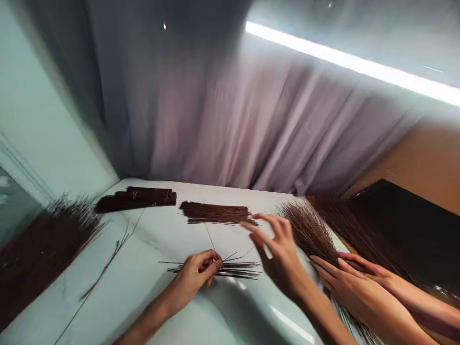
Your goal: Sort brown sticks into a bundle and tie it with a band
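My left hand [201, 269] is closed in a pinch at the table's near middle, on a thin dark stick [210, 238] that slants up and away from the fingertips. Under and beside this hand lies a small loose spread of thin dark sticks [240, 270], roughly crosswise. My right hand [278, 249] is raised to the right of them, fingers apart, with nothing seen in it. Its fingertips come near the right end of a neat flat row of dark brown sticks [215, 212]; whether they touch it I cannot tell.
Another person's hands [359, 282] rest on a large sheaf of sticks [309, 230] at right. Tied dark bundles [140, 197] lie at the back left. A big pile [46, 249] fills the left side, beside a few stray twigs [108, 263]. A curtain [201, 120] hangs behind the white table [143, 239].
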`<control>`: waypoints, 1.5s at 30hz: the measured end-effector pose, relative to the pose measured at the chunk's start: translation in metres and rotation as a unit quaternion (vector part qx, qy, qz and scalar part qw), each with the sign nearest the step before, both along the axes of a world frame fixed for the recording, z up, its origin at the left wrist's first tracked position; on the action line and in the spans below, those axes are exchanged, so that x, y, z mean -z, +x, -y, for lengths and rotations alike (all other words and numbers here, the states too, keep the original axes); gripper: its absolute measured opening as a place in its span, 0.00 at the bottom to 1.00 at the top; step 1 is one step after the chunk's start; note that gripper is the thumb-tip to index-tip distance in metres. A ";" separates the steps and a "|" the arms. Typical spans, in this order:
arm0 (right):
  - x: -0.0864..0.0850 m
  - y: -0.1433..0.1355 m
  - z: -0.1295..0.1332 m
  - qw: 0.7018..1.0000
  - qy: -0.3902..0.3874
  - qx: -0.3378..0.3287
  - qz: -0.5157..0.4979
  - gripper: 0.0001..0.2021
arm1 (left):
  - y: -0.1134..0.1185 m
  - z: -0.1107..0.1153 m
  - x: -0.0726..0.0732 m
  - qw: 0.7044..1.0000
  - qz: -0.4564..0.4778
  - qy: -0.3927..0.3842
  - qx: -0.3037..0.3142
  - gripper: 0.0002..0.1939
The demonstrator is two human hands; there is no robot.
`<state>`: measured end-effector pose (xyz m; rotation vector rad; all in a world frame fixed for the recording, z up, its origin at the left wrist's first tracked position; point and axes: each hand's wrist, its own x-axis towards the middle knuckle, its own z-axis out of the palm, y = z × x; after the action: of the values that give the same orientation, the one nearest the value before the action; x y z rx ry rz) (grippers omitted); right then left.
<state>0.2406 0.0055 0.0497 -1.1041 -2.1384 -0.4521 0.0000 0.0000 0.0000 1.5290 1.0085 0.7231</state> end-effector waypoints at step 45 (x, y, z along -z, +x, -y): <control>0.057 -0.036 0.035 0.767 -0.347 -0.013 -0.540 0.16 | -0.034 -0.022 0.011 0.954 -0.250 0.161 0.047 0.10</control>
<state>0.2047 -0.0295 -0.0068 -1.2407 -1.2090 0.9082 -0.0343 0.0217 -0.0106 2.0973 1.2175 0.4519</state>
